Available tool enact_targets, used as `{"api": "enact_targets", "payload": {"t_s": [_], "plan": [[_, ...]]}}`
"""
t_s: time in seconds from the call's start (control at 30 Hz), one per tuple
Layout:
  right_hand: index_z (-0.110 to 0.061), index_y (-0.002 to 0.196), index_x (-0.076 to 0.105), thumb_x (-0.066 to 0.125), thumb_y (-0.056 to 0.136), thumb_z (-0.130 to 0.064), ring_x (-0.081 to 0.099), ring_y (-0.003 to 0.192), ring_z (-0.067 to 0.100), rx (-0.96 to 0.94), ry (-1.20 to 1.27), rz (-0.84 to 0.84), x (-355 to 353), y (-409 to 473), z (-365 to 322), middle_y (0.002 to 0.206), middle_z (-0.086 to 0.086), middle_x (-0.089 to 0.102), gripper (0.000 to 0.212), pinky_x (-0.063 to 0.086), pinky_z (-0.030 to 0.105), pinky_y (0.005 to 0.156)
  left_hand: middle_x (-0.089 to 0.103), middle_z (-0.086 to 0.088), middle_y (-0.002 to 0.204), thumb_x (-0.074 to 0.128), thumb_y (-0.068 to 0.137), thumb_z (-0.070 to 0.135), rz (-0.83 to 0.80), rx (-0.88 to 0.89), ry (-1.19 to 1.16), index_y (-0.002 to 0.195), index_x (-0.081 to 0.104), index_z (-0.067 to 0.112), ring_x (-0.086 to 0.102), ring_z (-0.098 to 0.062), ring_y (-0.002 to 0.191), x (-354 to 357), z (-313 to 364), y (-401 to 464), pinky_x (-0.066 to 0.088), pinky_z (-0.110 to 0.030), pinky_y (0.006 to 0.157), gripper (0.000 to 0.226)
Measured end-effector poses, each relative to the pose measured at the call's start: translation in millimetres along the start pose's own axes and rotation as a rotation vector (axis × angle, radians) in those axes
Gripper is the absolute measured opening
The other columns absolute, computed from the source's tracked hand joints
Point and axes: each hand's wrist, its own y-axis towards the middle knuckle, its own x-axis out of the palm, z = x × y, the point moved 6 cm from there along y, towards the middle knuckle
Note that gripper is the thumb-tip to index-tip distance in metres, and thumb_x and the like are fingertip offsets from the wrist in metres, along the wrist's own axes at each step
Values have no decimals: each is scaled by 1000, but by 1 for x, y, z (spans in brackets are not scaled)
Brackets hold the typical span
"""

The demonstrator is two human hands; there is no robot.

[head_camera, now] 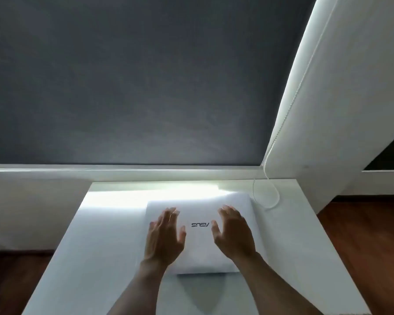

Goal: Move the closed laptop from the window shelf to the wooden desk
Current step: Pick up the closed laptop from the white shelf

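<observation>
A closed white laptop point(200, 214) with an upside-down logo lies flat on the white window shelf point(105, 235), near the window. Above its lid hovers my left hand point(165, 235), fingers spread, over the left half. Over the right half is my right hand point(233, 233), fingers also apart. Neither hand grips the laptop; I cannot tell whether the palms touch the lid. The wooden desk is not in view.
A grey roller blind point(127, 83) covers the window behind the shelf. Its white pull cord point(268, 194) loops onto the shelf just right of the laptop. A white wall point(341, 87) rises at the right. Dark wooden floor point(369, 242) shows on both sides of the shelf.
</observation>
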Motion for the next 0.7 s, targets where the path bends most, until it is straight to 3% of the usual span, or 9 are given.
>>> {"api": "enact_targets", "payload": {"t_s": [0.1,0.2,0.3,0.4,0.47,0.7], "plan": [[-10,141,47,45,88,-43,31,145,27,4,-54,-36,15,-13,16,153,12,42,62,18,35,118,47,-8,147,39,89,42,-44,-53,37,137,48,13,37,-27,140,12,-3,-12,29,-44,110,56],[-15,151,32,37,89,-49,15,151,22,-14,-88,-67,26,-25,22,162,7,24,71,5,36,121,36,-3,155,33,90,49,-69,-71,64,142,41,19,23,-25,146,15,-7,-15,18,-47,114,60],[-19,154,25,31,89,-56,8,151,17,-31,-126,-54,25,-27,22,164,2,16,75,3,41,122,15,-1,163,28,89,58,-118,-83,110,148,29,24,9,-22,149,15,-8,-16,8,-51,116,68],[-26,155,22,29,88,-62,6,152,18,-13,-150,-63,24,-29,25,164,-3,15,76,2,43,121,-10,2,163,18,89,64,-187,-97,167,154,5,22,-8,-18,149,17,-9,-17,-4,-52,115,79],[-32,155,19,28,88,-65,4,152,20,-12,-158,-59,20,-31,31,164,-6,13,74,2,43,121,-16,3,162,15,88,68,-208,-91,189,154,-1,22,-11,-17,149,15,-14,-17,-5,-52,114,82],[-42,153,10,29,86,-71,-5,151,18,95,-88,-94,9,-36,67,161,-15,-6,76,3,45,121,-5,2,164,23,86,71,-184,-104,177,153,14,37,-2,-21,150,6,-31,-21,9,-58,112,76]]}}
